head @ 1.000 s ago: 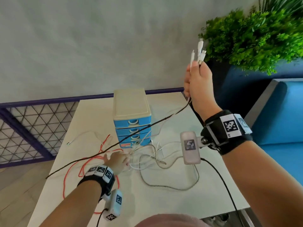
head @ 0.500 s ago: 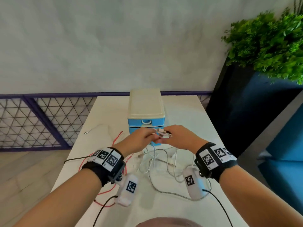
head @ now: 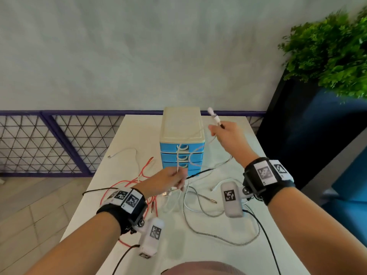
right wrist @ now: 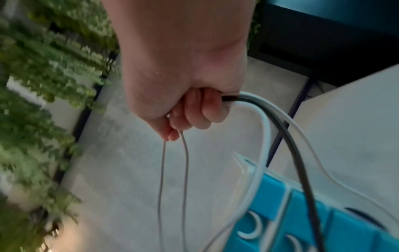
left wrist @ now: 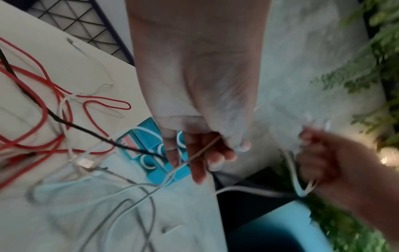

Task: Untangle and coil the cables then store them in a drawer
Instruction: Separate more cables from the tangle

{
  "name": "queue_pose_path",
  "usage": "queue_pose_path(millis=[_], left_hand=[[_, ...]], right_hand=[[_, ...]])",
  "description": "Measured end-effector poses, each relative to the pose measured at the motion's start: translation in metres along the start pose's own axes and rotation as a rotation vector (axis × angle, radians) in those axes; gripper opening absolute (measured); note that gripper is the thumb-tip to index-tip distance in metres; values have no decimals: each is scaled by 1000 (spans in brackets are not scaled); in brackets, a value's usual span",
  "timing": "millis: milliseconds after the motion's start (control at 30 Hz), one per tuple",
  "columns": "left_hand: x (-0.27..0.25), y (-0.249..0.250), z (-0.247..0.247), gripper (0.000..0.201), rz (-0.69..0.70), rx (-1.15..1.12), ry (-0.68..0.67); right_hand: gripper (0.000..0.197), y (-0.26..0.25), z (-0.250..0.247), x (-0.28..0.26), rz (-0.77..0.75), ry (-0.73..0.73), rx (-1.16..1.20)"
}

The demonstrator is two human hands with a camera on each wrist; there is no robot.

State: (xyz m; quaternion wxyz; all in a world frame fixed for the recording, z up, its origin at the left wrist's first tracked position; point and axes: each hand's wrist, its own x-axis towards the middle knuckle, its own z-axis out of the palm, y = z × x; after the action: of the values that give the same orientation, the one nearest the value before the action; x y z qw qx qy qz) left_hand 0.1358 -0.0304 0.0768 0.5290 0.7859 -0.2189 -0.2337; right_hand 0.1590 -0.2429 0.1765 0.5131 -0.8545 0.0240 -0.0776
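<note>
A tangle of cables lies on the white table [head: 139,128] in front of a small drawer unit [head: 181,124] with blue drawers. My right hand [head: 217,131], raised beside the unit's top, grips a bundle of white cables and one black cable [right wrist: 287,136]; their white plugs [head: 213,116] stick up above the fist. My left hand [head: 179,178], lower and in front of the drawers, pinches a thin white cable [left wrist: 202,150] that runs up across the drawer fronts toward my right hand. All the drawers look closed.
A red cable [head: 139,176] loops on the table's left part, crossed by a black cable [head: 198,173]. A braided grey cable [head: 208,214] curls near the front edge. A loose white cable [head: 127,150] lies at the back left. A dark planter with a green plant [head: 327,52] stands right.
My right hand came down from high up to meet the left before the drawers, then pulled away up and right with the plugs. The left hand now pinches a thin white strand.
</note>
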Motion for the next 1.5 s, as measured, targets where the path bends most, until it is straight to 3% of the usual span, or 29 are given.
queue_pose_path(millis=[100, 167, 333, 400, 567, 633, 700, 800, 867, 1033, 1133, 1167, 1233, 1300, 1333, 1400, 1500], left_hand=[[-8, -28, 14, 44, -60, 238, -128], [-16, -42, 17, 42, -124, 319, -154], [-27, -32, 6, 20, -186, 46, -23], [-29, -25, -2, 24, -199, 42, -21], [-49, -59, -13, 33, -310, 419, -147], [-61, -74, -11, 30, -363, 421, -136], [-69, -80, -21, 28, -384, 484, -98], [-70, -87, -57, 26, -425, 566, 67], [-74, -81, -81, 31, -463, 511, 271], [-82, -45, -128, 27, -336, 294, 793], [-77, -34, -149, 30, -270, 395, 925], [-74, -32, -153, 29, -304, 492, 919], [-67, -36, -159, 28, -505, 649, 851], [-64, -47, -155, 41, -673, 748, 714], [-62, -53, -152, 36, -675, 793, 618], [-59, -58, -132, 23, -616, 806, 360], [-52, -57, -86, 20, -588, 618, -30]], right_hand=[[31, -18, -16, 9, 46, 157, 261], [30, -25, -27, 16, 32, 217, 302], [25, -13, -29, 21, 19, 321, 206], [23, -6, -29, 21, 20, 390, 234], [25, 0, -33, 25, 11, 542, 231], [27, -3, -37, 27, 32, 485, 194], [27, -7, -37, 25, 51, 268, 77], [28, -19, -22, 9, -46, -111, -206], [29, -25, -8, 0, -139, -248, -292], [29, -36, 11, -3, -217, -278, -243], [36, -41, 16, 0, -239, -267, -273], [35, -41, 19, 0, -219, -308, -263], [23, -40, 25, -1, -152, -398, -217], [12, -37, 31, -1, -56, -418, -91], [6, -35, 34, -1, -20, -387, 2], [22, -30, 36, -3, 32, -280, 137], [21, -24, 35, -8, 29, -194, 279]])
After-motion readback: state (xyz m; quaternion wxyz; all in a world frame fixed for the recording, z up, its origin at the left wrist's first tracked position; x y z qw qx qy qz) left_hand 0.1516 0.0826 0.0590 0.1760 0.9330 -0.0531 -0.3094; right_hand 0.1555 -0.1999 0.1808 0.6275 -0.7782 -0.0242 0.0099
